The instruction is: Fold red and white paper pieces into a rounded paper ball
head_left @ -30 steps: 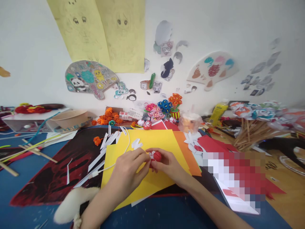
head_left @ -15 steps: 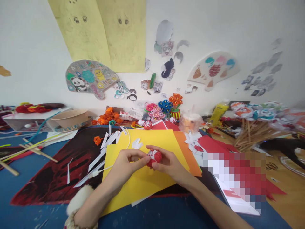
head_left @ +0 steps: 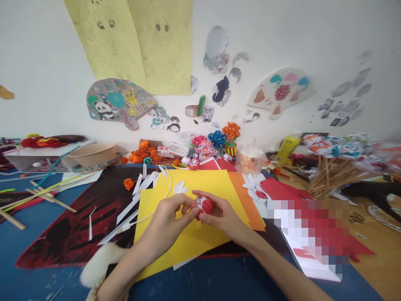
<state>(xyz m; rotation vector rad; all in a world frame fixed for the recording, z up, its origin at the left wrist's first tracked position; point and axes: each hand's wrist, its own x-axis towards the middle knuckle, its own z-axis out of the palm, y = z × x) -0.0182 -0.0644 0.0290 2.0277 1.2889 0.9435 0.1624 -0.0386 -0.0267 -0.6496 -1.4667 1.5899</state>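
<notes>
A small red and white paper ball (head_left: 204, 205) is pinched between both of my hands above a yellow paper sheet (head_left: 188, 238). My left hand (head_left: 171, 219) comes in from the lower left with its fingertips closed on the ball's left side. My right hand (head_left: 221, 214) curls round the ball from the right, thumb on top. Most of the ball is hidden by my fingers.
An orange sheet (head_left: 246, 200) and red paper (head_left: 282, 190) lie to the right. White paper strips (head_left: 138, 192) and a white cord (head_left: 140, 219) lie to the left. Paper flowers (head_left: 216, 140), a bowl (head_left: 92, 154) and wooden sticks (head_left: 328, 177) stand near the wall.
My hands have shifted slightly on the ball while still holding it. My left forearm has slid a little across the lower frame.
</notes>
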